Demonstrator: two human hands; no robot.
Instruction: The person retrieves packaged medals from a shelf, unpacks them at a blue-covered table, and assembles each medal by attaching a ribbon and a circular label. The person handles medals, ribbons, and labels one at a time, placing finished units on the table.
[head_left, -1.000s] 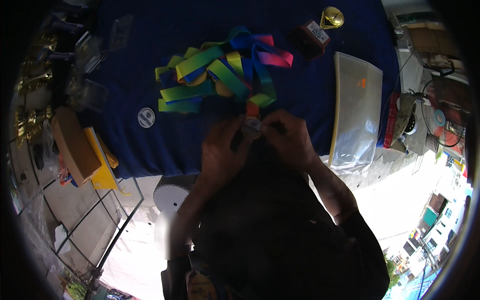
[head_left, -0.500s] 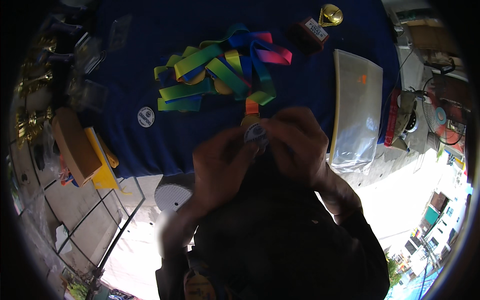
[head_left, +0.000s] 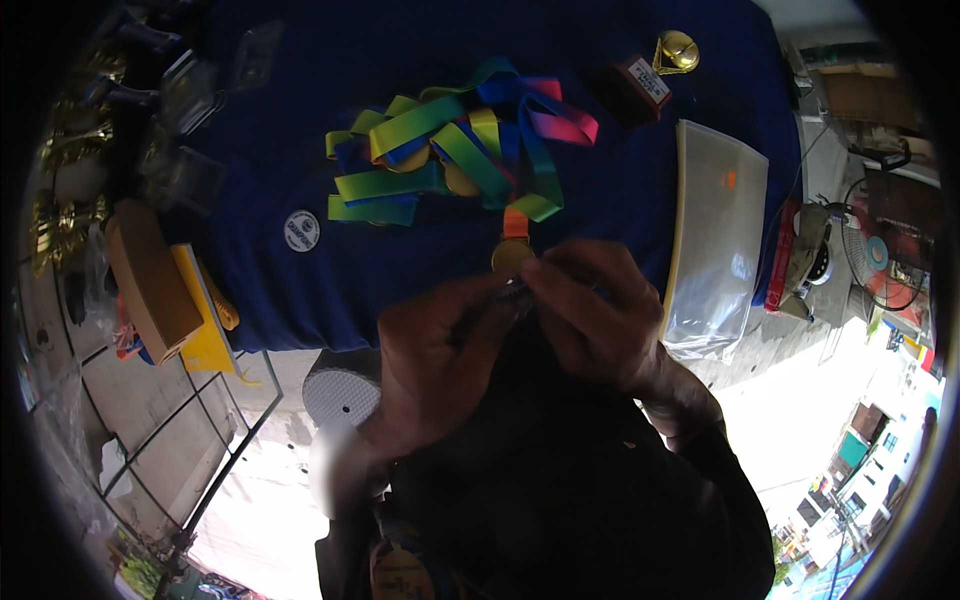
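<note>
Close to my chest, my left hand [head_left: 440,345] and my right hand [head_left: 605,315] meet, with fingertips pinched on a small round printed sticker [head_left: 514,289]. It is tilted, and fingers cover most of it. Just beyond the fingertips a gold medal [head_left: 510,255] lies on the dark blue cloth [head_left: 410,275], attached to an orange ribbon end [head_left: 516,222]. Farther out is a heap of green, blue and pink medal ribbons [head_left: 430,150], with gold medals partly hidden among them. A second round white sticker [head_left: 301,231] lies flat to the left.
On the right is a stack of clear plastic sleeves [head_left: 715,235]. A gold ball trophy [head_left: 678,52] with a dark red base [head_left: 640,88] lies at the far right. Clear plastic pieces [head_left: 190,95], a cardboard box [head_left: 150,285] and a fan [head_left: 880,250] stand around the edges.
The sticker in my fingers has tipped, so its printed face barely shows now. More of the gold medal is uncovered, and the view has shifted slightly.
</note>
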